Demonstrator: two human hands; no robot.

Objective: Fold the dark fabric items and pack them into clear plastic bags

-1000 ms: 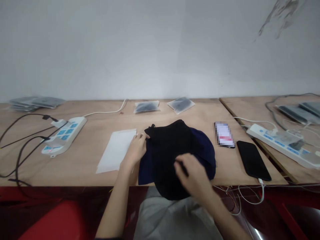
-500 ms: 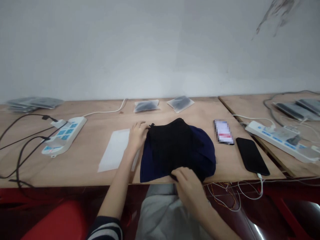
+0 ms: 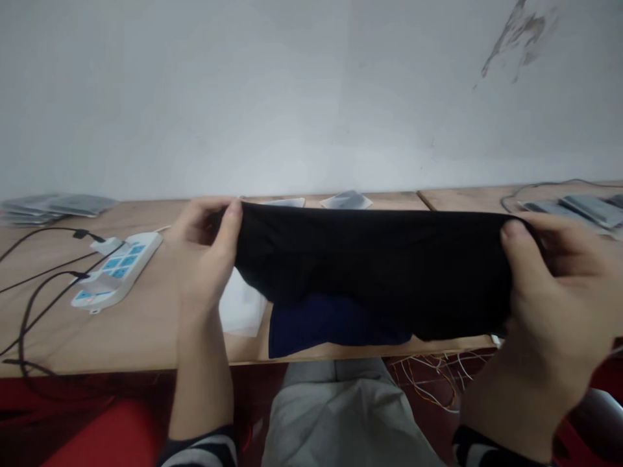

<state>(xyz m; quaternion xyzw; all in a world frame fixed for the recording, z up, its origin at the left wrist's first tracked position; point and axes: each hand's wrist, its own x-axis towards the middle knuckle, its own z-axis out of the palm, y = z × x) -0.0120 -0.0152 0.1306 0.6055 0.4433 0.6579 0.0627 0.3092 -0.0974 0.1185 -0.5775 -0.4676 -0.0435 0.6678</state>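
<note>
1. Nowhere does any readable writing or brand mark show; the blue squares on the white power strip (image 3: 115, 270) are too small and soft to read.
2. Much is hidden behind the black cloth (image 3: 374, 266), which is stretched wide across the middle of the view and covers most of the wooden table (image 3: 146, 324) behind it.
3. Only the top edges of two clear packets (image 3: 346, 200) peek above the cloth's upper hem near the wall.
4. A white sheet (image 3: 241, 308) is partly covered by the left wrist and the cloth, and a dark blue cloth (image 3: 331, 321) lies on the table under the black one, with only its lower part in sight.
5. Grey flat items (image 3: 58, 206) at far left and more grey items (image 3: 579, 207) at far right are blurred, and the right ones are cut off by the frame edge.
6. The black cloth looks plain, matte and thin, pulled taut along its straight top edge and sagging in soft folds below, lifted above the table's near edge.
7. The left hand (image 3: 204, 256) pinches the cloth's left top corner between thumb and fingers.
8. The right hand (image 3: 555, 285) grips the right top corner the same way, thumb on the near side, fingers curled behind.
9. Tangled thin wires (image 3: 433, 383) hang below the table edge.
</note>
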